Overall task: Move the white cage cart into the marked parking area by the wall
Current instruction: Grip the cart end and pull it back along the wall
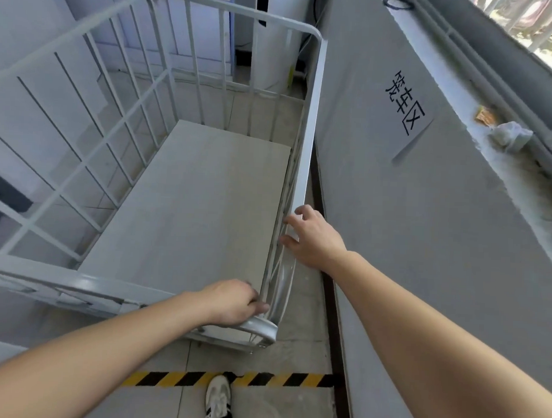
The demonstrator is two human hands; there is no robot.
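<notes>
My left hand [234, 301] gripped the cart [190, 206] at its near corner rail, and my right hand [314, 236] curled its fingers [291, 221] over the wall-side rail, so I could steer. The cart stood just beside the wall [423, 245], beyond the striped tape [175, 379].

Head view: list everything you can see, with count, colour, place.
white cage cart: 1, white, centre-left, alongside the wall, beyond the tape
floor tape: 1 strip, yellow-black, on the floor behind the cart
wall: 1, grey, right of the cart
wall sign: 1, pale with black characters, on the wall
crumpled wrappers: 2, white and orange, on the window ledge, upper right
shoe: 1, white-black, bottom centre, at the tape
left hand: 1, grips the cart's near rail at its right corner
right hand: 1, grips the cart's right side rail
</notes>
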